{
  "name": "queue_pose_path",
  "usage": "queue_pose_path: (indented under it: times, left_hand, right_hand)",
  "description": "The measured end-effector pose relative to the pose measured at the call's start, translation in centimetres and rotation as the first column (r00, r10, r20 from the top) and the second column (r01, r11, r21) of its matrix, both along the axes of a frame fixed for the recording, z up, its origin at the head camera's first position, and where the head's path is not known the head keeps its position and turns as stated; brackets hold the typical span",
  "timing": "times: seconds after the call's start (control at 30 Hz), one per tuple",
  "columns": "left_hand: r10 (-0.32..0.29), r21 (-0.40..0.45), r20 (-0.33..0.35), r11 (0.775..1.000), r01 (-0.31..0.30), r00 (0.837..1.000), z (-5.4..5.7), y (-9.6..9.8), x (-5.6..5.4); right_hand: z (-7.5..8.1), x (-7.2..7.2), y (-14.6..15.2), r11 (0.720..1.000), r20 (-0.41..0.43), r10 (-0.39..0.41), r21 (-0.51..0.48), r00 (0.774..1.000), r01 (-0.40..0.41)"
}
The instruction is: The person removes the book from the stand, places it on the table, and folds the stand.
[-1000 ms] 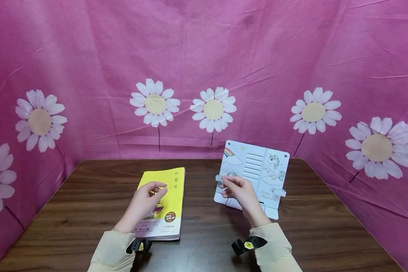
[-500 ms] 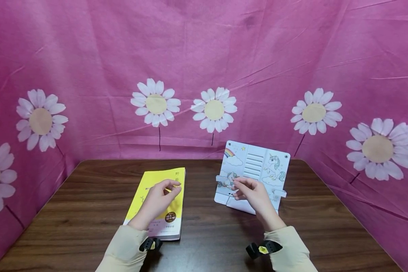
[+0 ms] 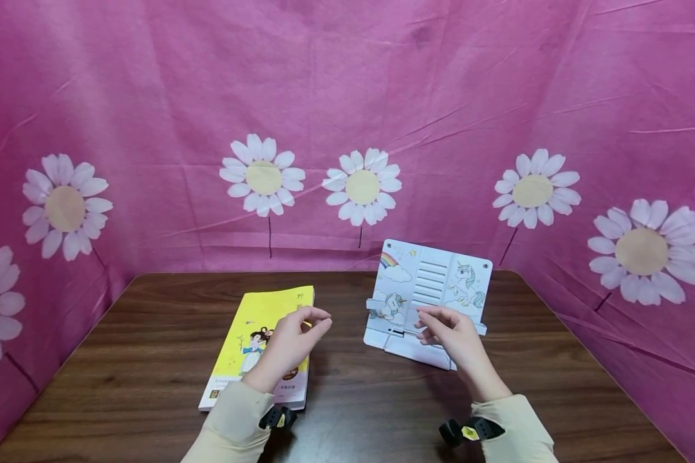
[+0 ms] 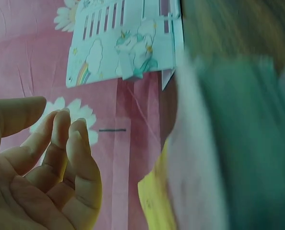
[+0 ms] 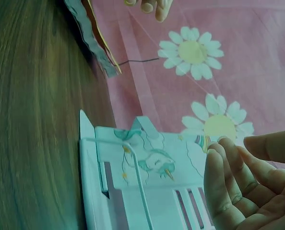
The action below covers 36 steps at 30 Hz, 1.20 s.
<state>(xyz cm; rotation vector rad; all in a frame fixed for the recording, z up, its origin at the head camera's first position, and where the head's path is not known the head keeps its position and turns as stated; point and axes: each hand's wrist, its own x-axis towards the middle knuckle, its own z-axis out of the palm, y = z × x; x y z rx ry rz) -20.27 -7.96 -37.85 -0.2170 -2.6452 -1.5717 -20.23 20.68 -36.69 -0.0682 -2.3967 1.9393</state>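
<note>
A yellow and white paperback book [image 3: 260, 305] lies on the table with a drawn figure on its cover. My left hand [image 3: 292, 344] hovers over its right side, fingers loosely bent and holding nothing. To the right, a white unicorn-print book stand [image 3: 402, 289] leans back, with slots down its middle and small side clips. In front of its lower right part is my right hand [image 3: 457, 341], also holding nothing and hiding some of the ledge. The right wrist view shows a wire arm [image 5: 140, 177] across the stand. Blurred book pages [image 4: 200, 143] fill the left wrist view's right side.
The dark wooden table [image 3: 359, 399] spreads under everything. A pink cloth [image 3: 347, 77] printed with white daisies hangs behind and at both sides. Each wrist carries a black strap; the right wrist's strap [image 3: 489, 429] sits near the table's front.
Both hands have drifted to the right. The left went from mid-cover to the book's right edge, uncovering the drawn figure; the right went from the stand's left clip to its lower right.
</note>
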Motion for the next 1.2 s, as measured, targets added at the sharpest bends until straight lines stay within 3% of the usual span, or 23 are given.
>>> queue_pose_path:
  times: [0.27, 0.53, 0.87, 1.2]
  left_hand:
    - [-0.053, 0.033, -0.029, 0.998, 0.054, 0.998, -0.2, 1.8, 0.1]
    - [-0.087, 0.024, -0.04, 0.996, 0.088, 0.995, -1.1, 3.7, 0.1]
    - [-0.179, 0.115, 0.05, 0.978, 0.172, 0.983, -1.7, 6.7, 1.1]
    - [-0.237, 0.178, 0.08, 0.959, 0.22, 0.968, -1.9, 9.7, 2.3]
  right_hand:
    - [0.0, 0.5, 1.7, 0.998, -0.036, -0.05, 0.021, 0.998, 0.051]
    - [-0.3, 0.5, 3.5, 0.992, -0.062, -0.11, 0.058, 0.992, 0.113]
    - [-0.9, 0.5, 5.2, 0.98, -0.072, -0.183, 0.066, 0.98, 0.188]
    - [-1.7, 0.0, 6.9, 0.947, -0.049, -0.318, 0.043, 0.947, 0.32]
